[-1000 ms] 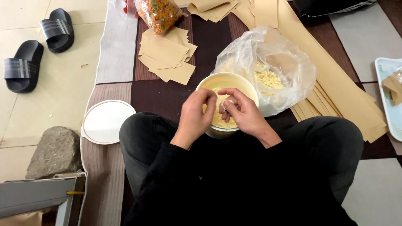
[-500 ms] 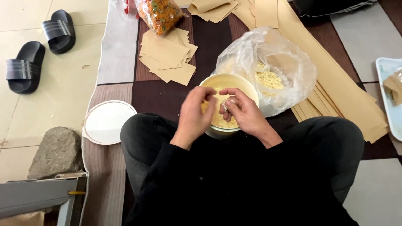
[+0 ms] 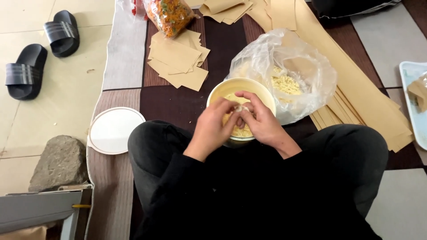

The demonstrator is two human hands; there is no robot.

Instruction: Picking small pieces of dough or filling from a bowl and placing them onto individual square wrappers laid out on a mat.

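Seated cross-legged on a striped woven mat (image 3: pixel 124 66), dark soft trousers, round cream bowl (image 3: pixel 222 91) resting in the lap between the knees. Bowl smooth-walled, plastic-looking, holding pale yellow crumbly filling (image 3: pixel 242 131), coarse and grainy. Left hand (image 3: pixel 213 129) and right hand (image 3: pixel 262 120) meet over the bowl, fingertips touching; both pinch narrowly on a small pale lump (image 3: pixel 242 109), motion-blurred, so its exact shape cannot be told. Just behind the bowl, touching its far rim, a crinkled clear plastic bag (image 3: pixel 289 62), glossy and slumped open, with more of the same yellow crumb inside. Left of the bag, a loose fan of tan paper squares (image 3: pixel 175 60), flat, matte, edges overlapping. Long strips of the same tan paper (image 3: pixel 364 98) run diagonally under and right of the bag, stacked in layers. At the top edge, a clear packet of orange shredded mix (image 3: pixel 169 15), speckled green. Beside the left knee, a flat round white lid (image 3: pixel 115 130), thin tan rim. Near it, on the pale tiled floor, a rough grey stone (image 3: pixel 60 162), irregular and pitted. Two black rubber slides (image 3: pixel 42 53) well apart from the mat, ribbed straps. At the right edge, a pale blue tray (image 3: pixel 411 115), only partly in view.
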